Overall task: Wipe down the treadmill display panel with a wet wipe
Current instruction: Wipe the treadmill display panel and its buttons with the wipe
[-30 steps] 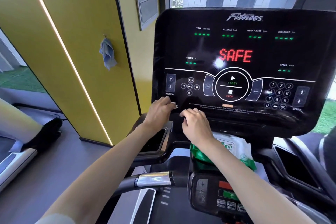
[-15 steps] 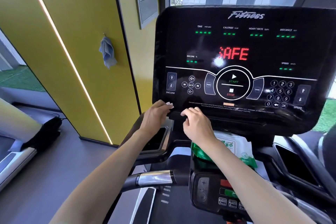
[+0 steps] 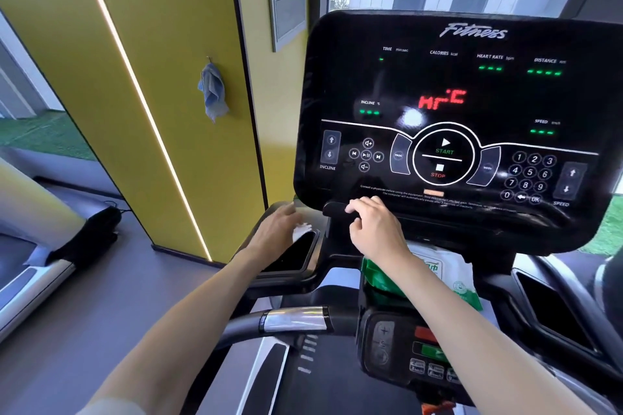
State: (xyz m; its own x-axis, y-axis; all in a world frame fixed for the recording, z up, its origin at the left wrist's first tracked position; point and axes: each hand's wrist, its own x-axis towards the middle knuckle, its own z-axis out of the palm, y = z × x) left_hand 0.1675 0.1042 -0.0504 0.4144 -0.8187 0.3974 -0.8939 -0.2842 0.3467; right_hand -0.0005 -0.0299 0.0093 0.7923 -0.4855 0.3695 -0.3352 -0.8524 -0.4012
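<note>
White wet wipe [image 3: 302, 230] shows blurred at the fingers of the left hand [image 3: 278, 229], above the left tray [image 3: 314, 254]; whether they grip it I cannot tell. Right hand [image 3: 374, 229] fingers are curled and empty, tips on the near lip of the display panel [image 3: 472, 84], lettered "Fitness", START, STOP, INCLINE, SPEED.

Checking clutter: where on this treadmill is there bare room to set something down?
The right tray, beside the wipes pack, looks bare. Crowded: the pack and right hand fill the centre; the left hand covers the left tray.
</note>
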